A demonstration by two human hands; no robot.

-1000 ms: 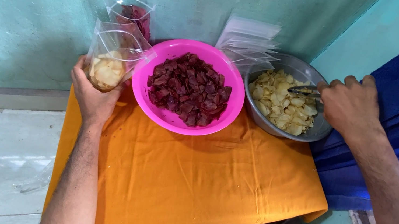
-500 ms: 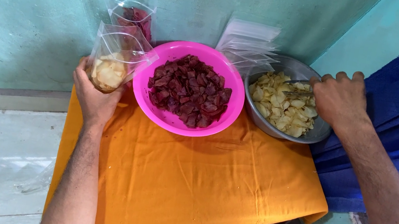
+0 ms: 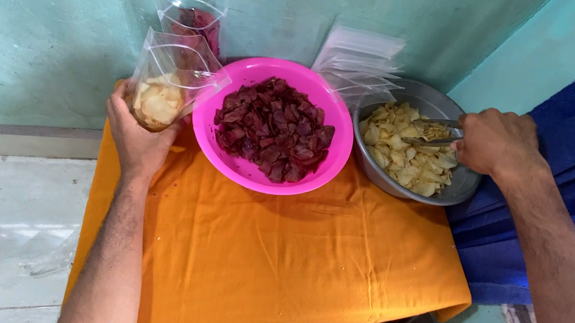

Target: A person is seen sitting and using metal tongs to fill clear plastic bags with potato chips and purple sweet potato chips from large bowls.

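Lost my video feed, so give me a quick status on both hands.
Left hand holds clear bag partly filled with pale chips. Right hand grips metal tongs in steel bowl. Pink bowl sits between.

Pink bowl (image 3: 263,173) between both hands

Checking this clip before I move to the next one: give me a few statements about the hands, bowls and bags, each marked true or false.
1. The left hand holds a clear bag with pale chips in it. True.
2. The pink bowl holds pale yellow chips. False: it holds dark red chips; the pale ones are in the metal bowl.
3. The right hand grips metal tongs over the metal bowl. True.
4. The bowls stand on a blue cloth. False: they stand on an orange cloth; the blue fabric hangs at the right.
5. A stack of empty clear bags leans on the wall behind the bowls. True.
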